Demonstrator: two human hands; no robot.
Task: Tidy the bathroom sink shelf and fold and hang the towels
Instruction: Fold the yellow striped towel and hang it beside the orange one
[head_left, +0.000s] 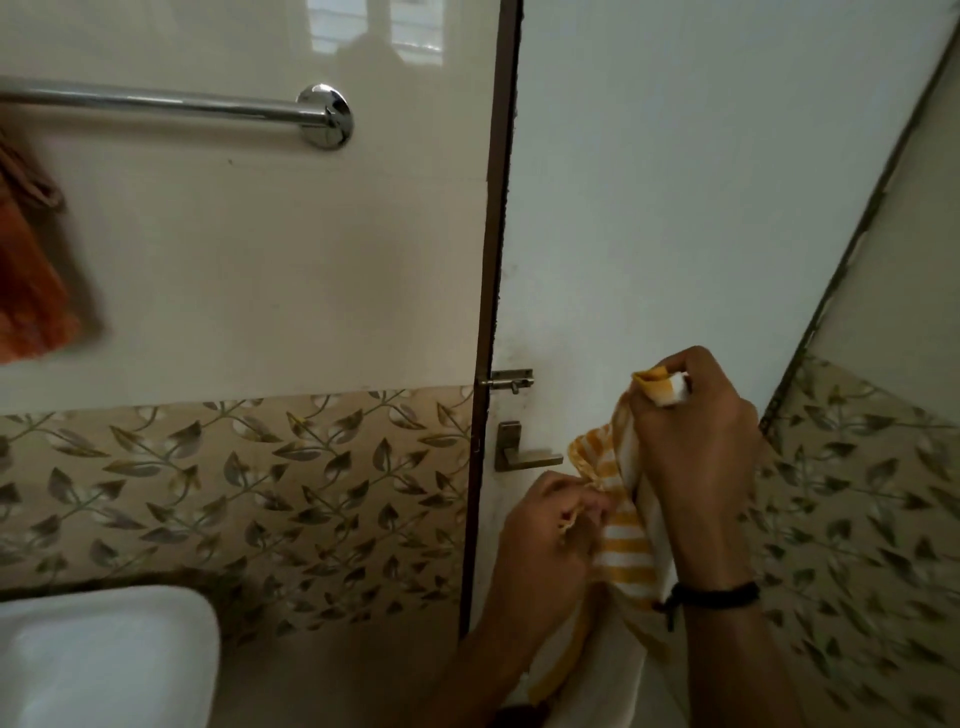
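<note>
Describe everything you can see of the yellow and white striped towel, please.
The towel is soft cloth with yellow and white stripes, bunched, not yet folded. The right hand grips a corner at the top, which sticks out above it; the left hand pinches an edge lower down. The rest hangs crumpled between the forearms and leaves the picture below. It is held before the white door, near its handle.

I work from a single wide-angle view, worn on the person's head. It faces the tiled wall (260, 260) and white door (675, 208) from close by, tipped slightly down. The towel rail (156, 104) lies upper left and the sink (130, 623) fills the lower left corner. The left hand (545, 525), right hand (696, 447) and striped towel (626, 551) sit nearest, low right.
</note>
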